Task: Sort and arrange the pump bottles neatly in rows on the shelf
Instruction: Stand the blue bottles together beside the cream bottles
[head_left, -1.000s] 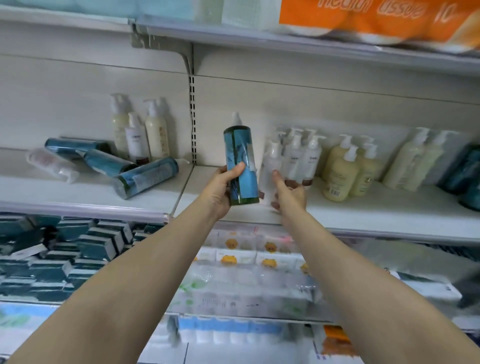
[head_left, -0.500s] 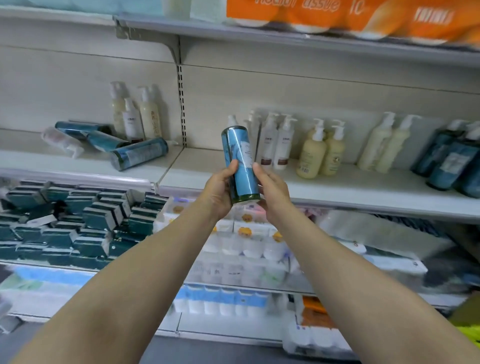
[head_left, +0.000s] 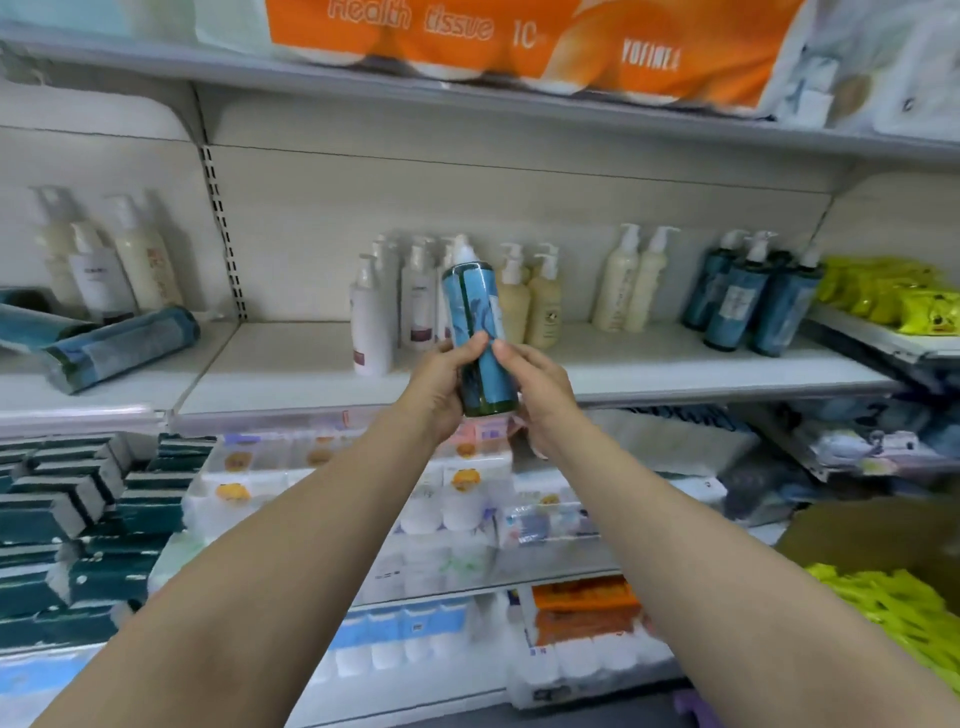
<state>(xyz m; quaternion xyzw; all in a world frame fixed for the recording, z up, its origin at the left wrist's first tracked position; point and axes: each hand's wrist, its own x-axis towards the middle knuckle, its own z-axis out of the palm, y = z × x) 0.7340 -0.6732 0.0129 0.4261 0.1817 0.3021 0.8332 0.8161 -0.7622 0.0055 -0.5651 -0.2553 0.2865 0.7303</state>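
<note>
Held item: tall blue cylindrical pump bottle with white pump head (head_left: 480, 332), upright, tilted slightly left, raised in front of the white metal shelf (head_left: 675, 371), clear of its surface.
Left hand (head_left: 441, 382): grasping the lower left side of the bottle, thumb across its front.
Right hand (head_left: 537, 387): grasping the lower right side, thumb tip near the left thumb.
Shelf, centre: white pump bottles with dark label bands (head_left: 371, 322) upright in a cluster; two cream-yellow pump bottles (head_left: 530, 304) just beside them, partly hidden by the held bottle.
Shelf, right: two pale cream tall pump bottles (head_left: 631, 286) upright; further right, three dark blue pump bottles (head_left: 753, 301) upright, close together.
Shelf, left bay: blue bottles lying on their sides (head_left: 122, 345); cream and white pump bottles (head_left: 104, 260) upright behind them.
Upper shelf: orange tissue roll pack (head_left: 519, 47).
</note>
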